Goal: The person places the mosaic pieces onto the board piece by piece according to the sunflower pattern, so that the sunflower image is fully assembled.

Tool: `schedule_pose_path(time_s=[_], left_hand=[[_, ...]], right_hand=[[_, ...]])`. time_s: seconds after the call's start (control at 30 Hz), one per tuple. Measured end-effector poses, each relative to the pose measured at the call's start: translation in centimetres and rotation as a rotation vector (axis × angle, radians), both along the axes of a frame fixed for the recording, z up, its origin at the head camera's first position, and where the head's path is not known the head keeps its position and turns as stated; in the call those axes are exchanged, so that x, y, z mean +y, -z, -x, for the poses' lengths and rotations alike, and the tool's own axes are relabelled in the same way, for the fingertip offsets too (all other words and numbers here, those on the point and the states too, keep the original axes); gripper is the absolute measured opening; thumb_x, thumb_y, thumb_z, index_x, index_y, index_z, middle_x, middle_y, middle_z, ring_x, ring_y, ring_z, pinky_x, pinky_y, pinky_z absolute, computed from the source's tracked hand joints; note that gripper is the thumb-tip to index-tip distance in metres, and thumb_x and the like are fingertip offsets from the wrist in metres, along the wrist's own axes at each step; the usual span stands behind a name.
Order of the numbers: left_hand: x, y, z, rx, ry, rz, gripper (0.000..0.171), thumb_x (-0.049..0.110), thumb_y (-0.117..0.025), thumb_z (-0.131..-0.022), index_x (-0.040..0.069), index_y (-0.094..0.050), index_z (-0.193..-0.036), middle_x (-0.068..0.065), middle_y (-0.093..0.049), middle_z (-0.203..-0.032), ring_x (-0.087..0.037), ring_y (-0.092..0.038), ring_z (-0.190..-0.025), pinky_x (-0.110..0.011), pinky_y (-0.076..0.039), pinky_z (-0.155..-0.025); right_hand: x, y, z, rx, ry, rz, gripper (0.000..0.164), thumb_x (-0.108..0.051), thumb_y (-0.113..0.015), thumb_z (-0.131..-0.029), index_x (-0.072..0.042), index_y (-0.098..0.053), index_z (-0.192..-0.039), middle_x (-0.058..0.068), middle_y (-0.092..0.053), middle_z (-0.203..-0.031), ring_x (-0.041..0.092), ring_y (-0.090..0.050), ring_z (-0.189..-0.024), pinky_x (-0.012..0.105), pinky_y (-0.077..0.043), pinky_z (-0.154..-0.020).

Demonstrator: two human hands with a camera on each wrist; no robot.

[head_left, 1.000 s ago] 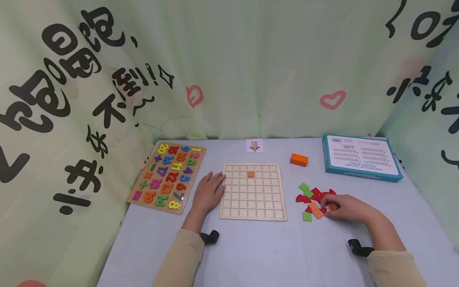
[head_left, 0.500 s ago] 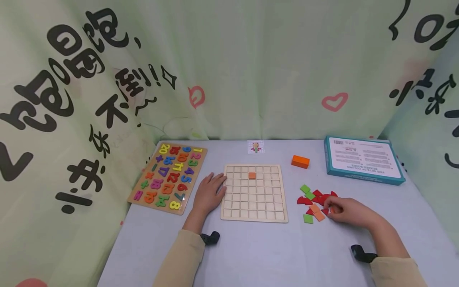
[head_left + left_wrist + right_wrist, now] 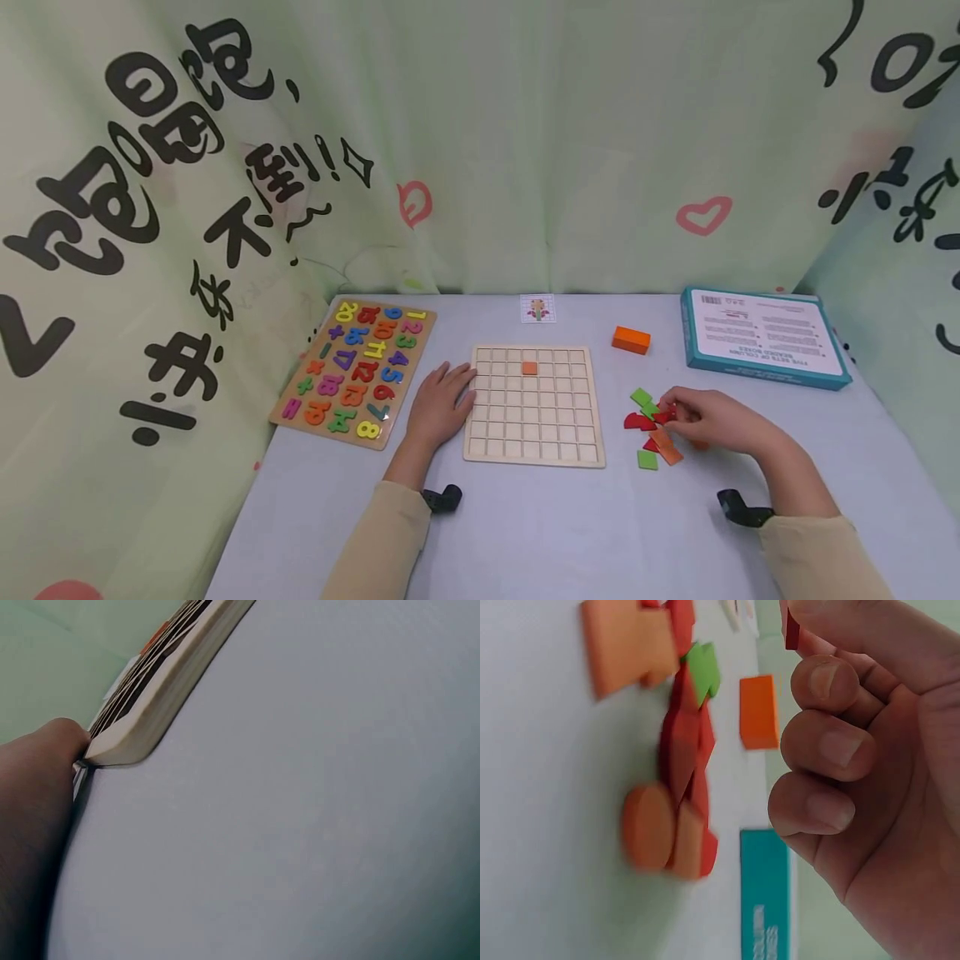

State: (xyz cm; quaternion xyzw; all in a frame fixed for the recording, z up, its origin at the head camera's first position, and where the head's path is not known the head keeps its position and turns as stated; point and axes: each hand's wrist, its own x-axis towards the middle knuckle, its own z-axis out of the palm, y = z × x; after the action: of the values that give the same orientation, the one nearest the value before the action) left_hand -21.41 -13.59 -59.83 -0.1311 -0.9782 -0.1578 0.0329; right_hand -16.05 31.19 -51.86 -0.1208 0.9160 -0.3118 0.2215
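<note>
The wooden grid board (image 3: 534,459) lies mid-table, with one orange square tile (image 3: 529,368) in an upper cell. My left hand (image 3: 437,406) rests flat at the board's left edge, its fingertips touching the rim; the left wrist view shows the thumb (image 3: 64,736) against the board's corner (image 3: 124,746). Over the loose pieces on the right, my right hand (image 3: 716,421) pinches a small red tile (image 3: 792,634) between thumb and index finger, the other fingers curled. Below it lie red, green and orange pieces, including a green square (image 3: 647,460) and a round orange piece (image 3: 649,826).
A number puzzle board (image 3: 352,373) lies to the left. At the back are a small pattern card (image 3: 538,308), an orange block (image 3: 632,340) and a teal box (image 3: 765,337). A printed curtain (image 3: 480,167) closes off the table's far side.
My right hand has come up from the loose pieces with a red tile and shifted slightly left. The left hand stays at the board's edge.
</note>
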Motion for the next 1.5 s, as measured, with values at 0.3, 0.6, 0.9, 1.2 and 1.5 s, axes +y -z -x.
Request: schedule_pose_path(time_s=[0.3, 0.6, 0.9, 1.2, 1.5], left_hand=[[-0.2, 0.5, 0.2, -0.006, -0.001, 0.019, 0.049, 0.047, -0.046, -0.101, 0.031, -0.047, -0.147, 0.009, -0.045, -0.154, -0.024, -0.029, -0.150, -0.045, -0.024, -0.124], [-0.1, 0.5, 0.2, -0.010, -0.013, 0.023, 0.049, 0.048, -0.045, -0.101, 0.032, -0.047, -0.147, 0.010, -0.044, -0.155, -0.023, -0.027, -0.151, -0.045, -0.023, -0.125], [0.0, 0.4, 0.2, 0.002, -0.020, 0.033, 0.050, 0.049, -0.045, -0.101, 0.033, -0.046, -0.147, 0.010, -0.044, -0.155, -0.023, -0.028, -0.151, -0.045, -0.024, -0.125], [0.1, 0.3, 0.1, -0.016, -0.029, 0.036, 0.050, 0.050, -0.044, -0.101, 0.033, -0.046, -0.148, 0.011, -0.043, -0.155, -0.022, -0.026, -0.152, -0.045, -0.022, -0.125], [0.1, 0.3, 0.2, -0.017, -0.024, 0.047, 0.050, 0.051, -0.043, -0.101, 0.033, -0.045, -0.148, 0.011, -0.042, -0.156, -0.021, -0.026, -0.152, -0.044, -0.022, -0.125]], right_hand=[[-4.6, -1.3, 3.6, 0.032, -0.056, 0.047, 0.019, -0.023, -0.068, -0.092, -0.023, -0.061, -0.110, 0.001, -0.055, -0.073, 0.021, -0.057, -0.071, 0.024, -0.045, -0.057], [-9.0, -1.2, 7.2, 0.081, -0.126, 0.061, 0.020, -0.022, -0.069, -0.092, -0.020, -0.061, -0.110, 0.000, -0.053, -0.073, 0.016, -0.052, -0.068, 0.023, -0.041, -0.056], [-13.2, 0.1, 10.1, 0.098, -0.116, 0.108, 0.016, -0.025, -0.068, -0.093, -0.022, -0.062, -0.108, 0.001, -0.055, -0.083, 0.018, -0.053, -0.084, 0.028, -0.045, -0.069], [-16.4, 1.3, 11.9, 0.123, -0.174, 0.151, 0.015, -0.022, -0.067, -0.093, -0.018, -0.064, -0.107, 0.000, -0.055, -0.083, 0.017, -0.052, -0.080, 0.028, -0.044, -0.068], [-18.2, 2.0, 13.4, 0.064, -0.133, 0.099, 0.017, -0.030, -0.069, -0.092, -0.025, -0.064, -0.108, 0.001, -0.053, -0.078, 0.019, -0.052, -0.077, 0.030, -0.041, -0.067]])
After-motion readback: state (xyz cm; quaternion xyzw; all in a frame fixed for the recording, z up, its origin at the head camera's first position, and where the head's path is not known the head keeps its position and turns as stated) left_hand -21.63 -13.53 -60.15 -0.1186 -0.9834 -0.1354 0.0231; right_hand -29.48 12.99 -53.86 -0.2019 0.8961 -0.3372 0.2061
